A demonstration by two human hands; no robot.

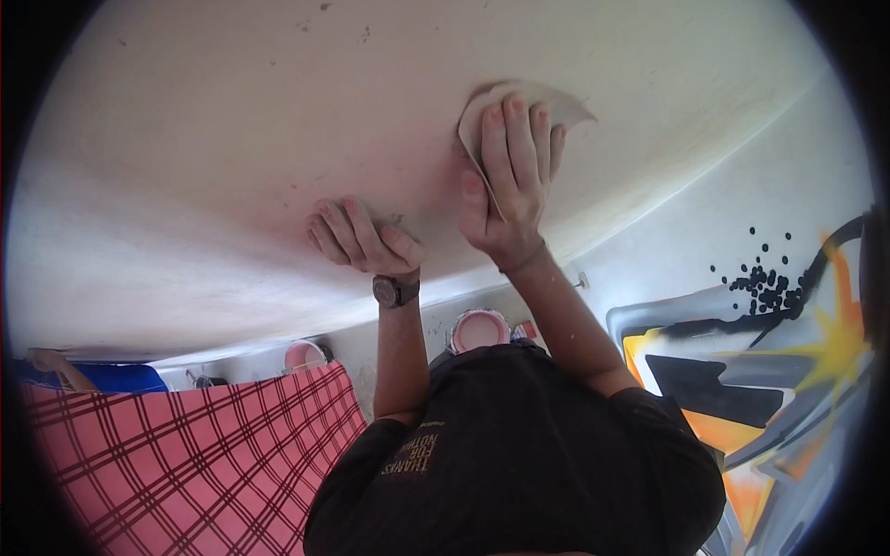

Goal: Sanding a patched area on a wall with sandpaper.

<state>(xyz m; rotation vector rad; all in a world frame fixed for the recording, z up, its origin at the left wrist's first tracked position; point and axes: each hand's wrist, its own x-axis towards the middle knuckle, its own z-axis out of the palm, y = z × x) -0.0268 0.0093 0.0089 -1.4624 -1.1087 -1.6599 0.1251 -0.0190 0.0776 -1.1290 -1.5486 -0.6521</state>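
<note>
A broad white wall (232, 167) fills the upper view. My right hand (513, 181) lies flat on it and presses a pale, thin sheet (565, 107) against the surface; the thumb hooks the sheet's left edge. My left hand (360, 236) rests on the wall just left of and below the right hand. Its fingers are curled and hold nothing. A dark wristwatch (394, 291) is on the left wrist. My black shirt (519, 463) fills the lower middle.
Two open cans of pink paint (479, 330) (304, 355) stand below by the wall's foot. A red checked cloth (185, 454) covers the lower left, with something blue (111, 377) beyond it. An orange, black and grey mural (760, 371) covers the wall at the right.
</note>
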